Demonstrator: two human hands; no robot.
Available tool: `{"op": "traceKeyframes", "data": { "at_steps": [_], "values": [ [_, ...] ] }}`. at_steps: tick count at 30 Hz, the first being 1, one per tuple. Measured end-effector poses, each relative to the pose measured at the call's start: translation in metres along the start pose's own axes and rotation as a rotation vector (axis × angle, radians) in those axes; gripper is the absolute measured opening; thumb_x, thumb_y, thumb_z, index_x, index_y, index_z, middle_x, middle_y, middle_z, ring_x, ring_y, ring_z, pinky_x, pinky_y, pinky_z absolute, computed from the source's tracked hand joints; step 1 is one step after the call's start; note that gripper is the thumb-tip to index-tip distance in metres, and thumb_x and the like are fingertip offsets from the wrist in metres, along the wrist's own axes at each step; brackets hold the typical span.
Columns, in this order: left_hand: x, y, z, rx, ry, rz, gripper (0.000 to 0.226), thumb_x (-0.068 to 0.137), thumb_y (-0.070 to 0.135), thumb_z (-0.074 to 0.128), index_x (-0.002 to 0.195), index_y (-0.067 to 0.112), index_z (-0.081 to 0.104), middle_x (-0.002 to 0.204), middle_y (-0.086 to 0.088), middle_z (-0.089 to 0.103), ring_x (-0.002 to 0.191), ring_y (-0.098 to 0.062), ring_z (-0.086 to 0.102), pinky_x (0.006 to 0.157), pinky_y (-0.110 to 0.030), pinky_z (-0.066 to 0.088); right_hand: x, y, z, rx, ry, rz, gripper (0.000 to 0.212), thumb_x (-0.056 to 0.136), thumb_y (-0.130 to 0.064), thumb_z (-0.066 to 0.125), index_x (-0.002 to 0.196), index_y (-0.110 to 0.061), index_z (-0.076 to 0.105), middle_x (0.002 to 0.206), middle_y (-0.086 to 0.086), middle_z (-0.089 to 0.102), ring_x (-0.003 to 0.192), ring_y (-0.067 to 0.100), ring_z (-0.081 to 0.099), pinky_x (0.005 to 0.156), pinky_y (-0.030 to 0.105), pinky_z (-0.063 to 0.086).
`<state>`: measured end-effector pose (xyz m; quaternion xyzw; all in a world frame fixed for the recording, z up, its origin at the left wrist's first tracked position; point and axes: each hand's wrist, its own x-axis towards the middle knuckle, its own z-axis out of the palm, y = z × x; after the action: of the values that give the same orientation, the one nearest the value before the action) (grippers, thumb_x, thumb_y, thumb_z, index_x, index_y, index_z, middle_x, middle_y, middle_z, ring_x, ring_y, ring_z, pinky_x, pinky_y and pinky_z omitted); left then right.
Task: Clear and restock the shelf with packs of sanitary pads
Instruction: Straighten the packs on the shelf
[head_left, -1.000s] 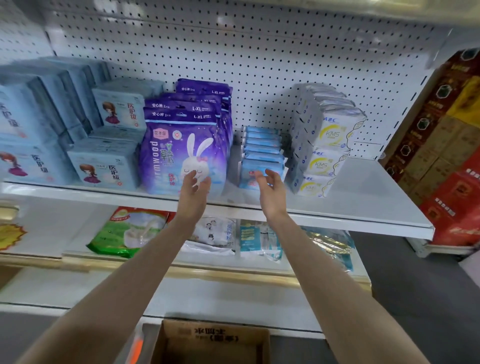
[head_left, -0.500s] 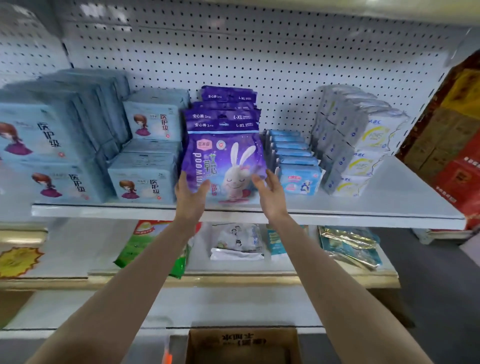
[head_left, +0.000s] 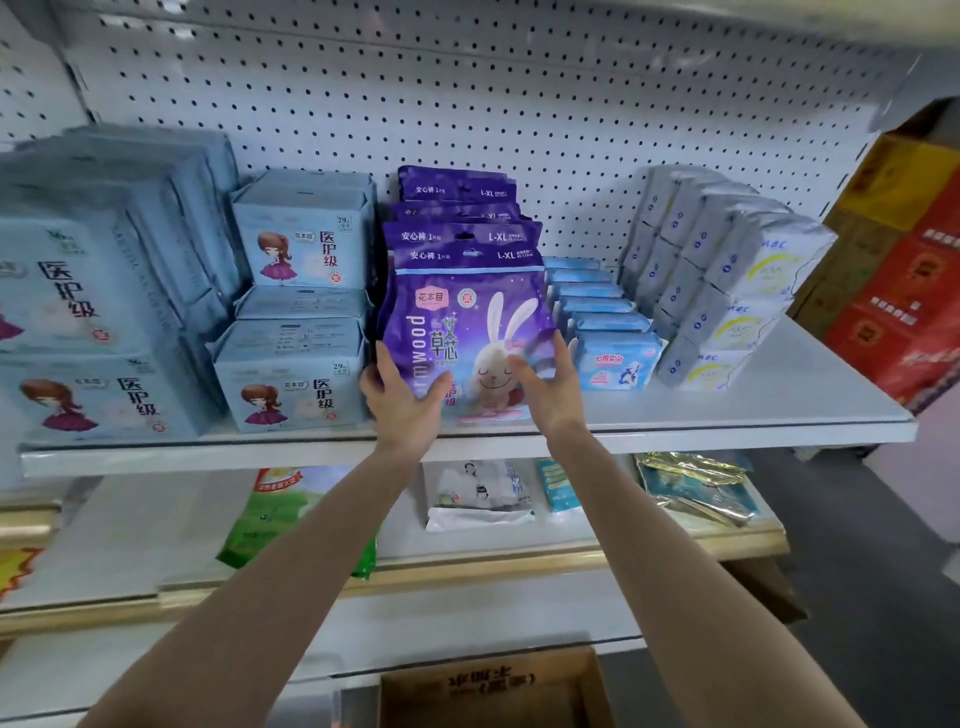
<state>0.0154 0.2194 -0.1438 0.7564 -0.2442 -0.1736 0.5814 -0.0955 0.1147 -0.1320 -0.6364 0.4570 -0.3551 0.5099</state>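
left hand (head_left: 402, 402) and right hand (head_left: 548, 387) have closed in on the front purple pack (head_left: 467, 317), upright on the shelf (head_left: 779, 410) between them; the left grips its lower left edge, the right its right edge. header reads "l-xl".

4 purple bunny packs (head_left: 467, 332), front to back. 6 small light-blue packs (head_left: 618, 361) in the next row. 1 cardboard box (head_left: 488, 696).

L hand (head_left: 402, 400), R hand (head_left: 546, 387) on purple pack (head_left: 467, 317)
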Motion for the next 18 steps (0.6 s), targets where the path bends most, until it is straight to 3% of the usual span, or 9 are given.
{"op": "traceKeyframes", "data": {
  "at_steps": [5,11,18],
  "values": [
    [0.008,-0.001,0.003,-0.022,-0.024,-0.002,0.090,0.089,0.031,0.068,0.156,0.022,0.007,0.154,-0.014,0.014,0.142,-0.034,0.024,0.116,-0.041,0.021,0.012,0.000,0.002,-0.061,0.026,0.003,0.084,0.086,-0.034,0.073,0.154,-0.025,0.025,0.140,0.016,0.045,0.121,0.031,0.054,0.105,0.047,0.045],
    [0.018,-0.002,0.006,-0.067,-0.052,-0.010,0.092,0.090,0.031,0.066,0.156,0.025,0.002,0.156,-0.010,0.016,0.143,-0.028,0.026,0.118,-0.040,0.022,0.019,0.000,0.002,-0.047,0.011,-0.019,0.084,0.085,-0.028,0.075,0.154,-0.025,0.026,0.136,0.016,0.043,0.116,0.022,0.051,0.107,0.043,0.042],
    [0.031,-0.002,0.009,-0.100,-0.037,-0.012,0.101,0.088,0.033,0.069,0.155,0.024,-0.007,0.160,-0.006,0.011,0.146,-0.023,0.020,0.120,-0.047,0.020,0.030,0.004,0.005,-0.013,0.006,-0.041,0.086,0.084,-0.025,0.077,0.154,-0.027,0.026,0.151,0.010,0.030,0.138,0.024,0.038,0.113,0.041,0.036]
  ]
}}
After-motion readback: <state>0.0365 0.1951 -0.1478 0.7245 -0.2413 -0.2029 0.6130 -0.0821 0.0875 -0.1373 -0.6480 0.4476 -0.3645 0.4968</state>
